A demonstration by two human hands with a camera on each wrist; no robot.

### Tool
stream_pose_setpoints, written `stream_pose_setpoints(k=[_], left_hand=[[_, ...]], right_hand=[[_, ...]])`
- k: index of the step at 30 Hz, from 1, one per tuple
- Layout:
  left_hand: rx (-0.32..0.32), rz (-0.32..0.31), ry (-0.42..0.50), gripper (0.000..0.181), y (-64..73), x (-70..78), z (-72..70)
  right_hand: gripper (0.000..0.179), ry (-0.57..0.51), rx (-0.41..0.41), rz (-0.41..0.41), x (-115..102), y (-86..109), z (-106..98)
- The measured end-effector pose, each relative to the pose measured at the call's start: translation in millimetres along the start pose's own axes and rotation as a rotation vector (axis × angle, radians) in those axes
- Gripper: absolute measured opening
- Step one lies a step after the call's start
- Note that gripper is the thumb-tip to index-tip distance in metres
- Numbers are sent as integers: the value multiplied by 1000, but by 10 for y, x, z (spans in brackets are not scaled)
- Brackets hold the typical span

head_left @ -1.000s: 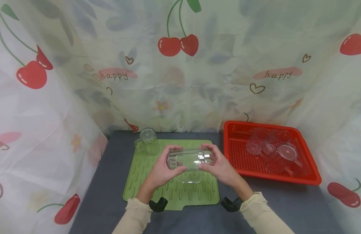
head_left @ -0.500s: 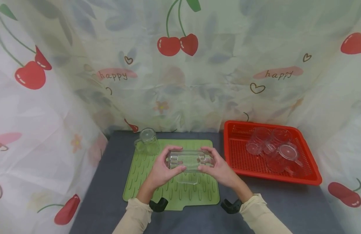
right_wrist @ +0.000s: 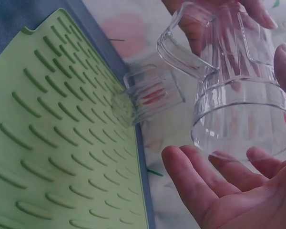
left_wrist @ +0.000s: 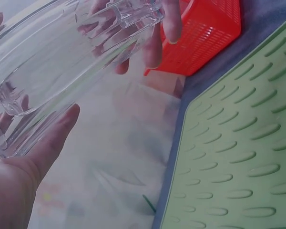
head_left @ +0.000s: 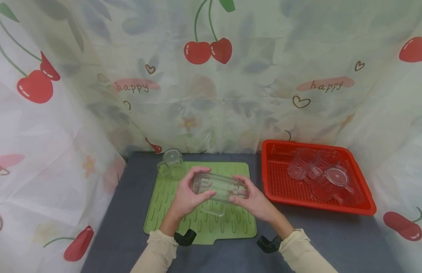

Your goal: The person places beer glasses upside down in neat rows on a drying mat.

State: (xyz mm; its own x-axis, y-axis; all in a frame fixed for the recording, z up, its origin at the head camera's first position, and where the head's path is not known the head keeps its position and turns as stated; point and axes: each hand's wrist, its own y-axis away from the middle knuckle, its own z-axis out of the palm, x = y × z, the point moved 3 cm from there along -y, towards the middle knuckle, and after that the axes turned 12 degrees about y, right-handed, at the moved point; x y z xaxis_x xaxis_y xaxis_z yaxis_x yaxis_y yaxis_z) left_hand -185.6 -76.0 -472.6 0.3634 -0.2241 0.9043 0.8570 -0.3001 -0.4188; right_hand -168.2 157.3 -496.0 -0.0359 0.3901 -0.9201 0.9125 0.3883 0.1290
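Observation:
A clear glass mug (head_left: 218, 187) is held sideways above the green ridged mat, tilted, its left end higher in the head view. My left hand (head_left: 184, 195) grips one end, thumb on the near side and fingers over the far side. Around the other end curl the thumb and fingers of my right hand (head_left: 255, 201). The mug's handle (right_wrist: 183, 47) shows in the right wrist view, as does its round mouth near my right fingers. Upside down at the mat's back left corner stands a second glass mug (head_left: 175, 165).
The green mat (head_left: 231, 227) lies on a dark grey table (head_left: 118, 227). To the right sits a red perforated basket (head_left: 320, 207) holding several glass mugs (head_left: 335, 177). A patterned curtain (head_left: 211, 113) hangs at the back and both sides.
The mug has tilted from nearly level, its right end now lower, and its handle has swung left in the head view. Both hands have shifted slightly left with it, still gripping.

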Motion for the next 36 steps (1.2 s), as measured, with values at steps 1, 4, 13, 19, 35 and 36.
stream_pose_setpoints(k=[1, 4, 13, 19, 35, 36], left_hand=[[1, 4, -7, 60, -3, 8, -3], [15, 12, -28, 61, -14, 40, -16], [58, 29, -65, 64, -61, 46, -44], [148, -67, -181, 65, -102, 36, -95], [176, -170, -353, 77, -128, -198, -279], [178, -180, -368, 78, -128, -214, -282]], right_hand=[[78, 17, 6, -3, 4, 6, -10], [80, 54, 22, -24, 16, 25, -49], [78, 2, 37, -78, 78, 105, -184], [73, -2, 91, -99, 117, 144, -293], [60, -26, 393, -95, 245, 209, -610], [59, -25, 403, -104, 248, 213, -622]])
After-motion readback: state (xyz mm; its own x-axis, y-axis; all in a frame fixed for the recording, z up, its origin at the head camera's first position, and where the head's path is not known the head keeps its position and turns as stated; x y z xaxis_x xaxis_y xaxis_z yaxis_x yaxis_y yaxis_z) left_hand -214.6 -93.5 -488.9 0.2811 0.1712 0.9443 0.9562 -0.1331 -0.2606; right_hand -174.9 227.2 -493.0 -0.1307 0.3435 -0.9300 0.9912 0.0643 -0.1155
